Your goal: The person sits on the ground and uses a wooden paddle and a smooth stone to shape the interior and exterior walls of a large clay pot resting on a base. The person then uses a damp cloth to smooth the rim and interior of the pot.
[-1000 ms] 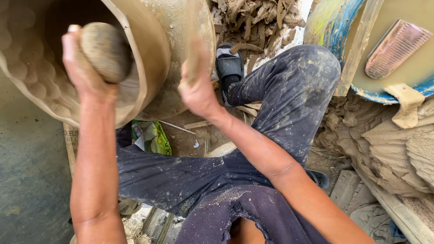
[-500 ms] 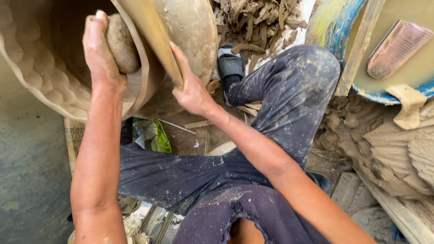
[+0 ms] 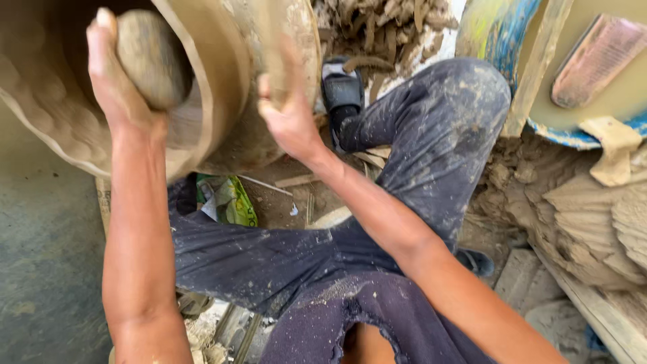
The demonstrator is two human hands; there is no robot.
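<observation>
Swinging back against the outer wall, the right hand point(image 3: 291, 114) is gripping a flat, blurred paddle point(image 3: 269, 47). Fingers of the left hand point(image 3: 114, 81) are wrapping a smooth round stone point(image 3: 153, 57) inside the dimpled, wet clay pot point(image 3: 222, 101).

A green wrapper point(image 3: 232, 202) lies on the dirt below, a black sandal point(image 3: 342, 94) sits near dried roots point(image 3: 384, 27).

This is a pottery workshop. A big raw clay pot point(image 3: 222, 81) sits on the dirt floor point(image 3: 283, 202). Lumps of wet clay point(image 3: 593, 222) are heaped beside it.
</observation>
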